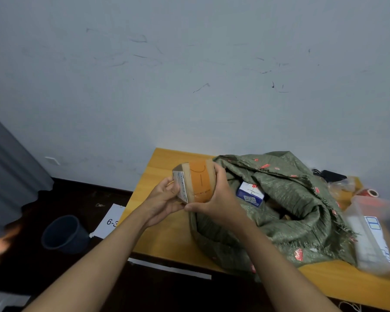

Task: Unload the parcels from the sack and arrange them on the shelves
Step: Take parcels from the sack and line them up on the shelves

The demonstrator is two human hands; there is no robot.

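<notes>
Head view shows you holding a small cardboard parcel (pixel 195 180) in both hands above the left end of the yellow table (pixel 167 230), just left of the sack. Your left hand (pixel 164 199) cups the parcel's labelled end, fingers curled under it and thumb against the label. Your right hand (pixel 218 199) grips the opposite side, fingers wrapped over the far edge and thumb pressed along the bottom near the brown tape. The parcel is tilted, its taped face turned up toward you. The green woven sack (pixel 286 210) sits slumped on the table with its mouth open toward you, and a blue and white box (pixel 250 194) lies inside the opening just beside your right hand. To the right of the sack, a clear plastic container (pixel 369 235) rests on the table's edge, and a red spool (pixel 369 192) stands behind it. On the dark floor to the left you have a dark bucket (pixel 64 234) and a white sheet (pixel 110 220) marked "6-3", partly hidden by the table. A grey scuffed wall (pixel 189 75) rises behind everything.
</notes>
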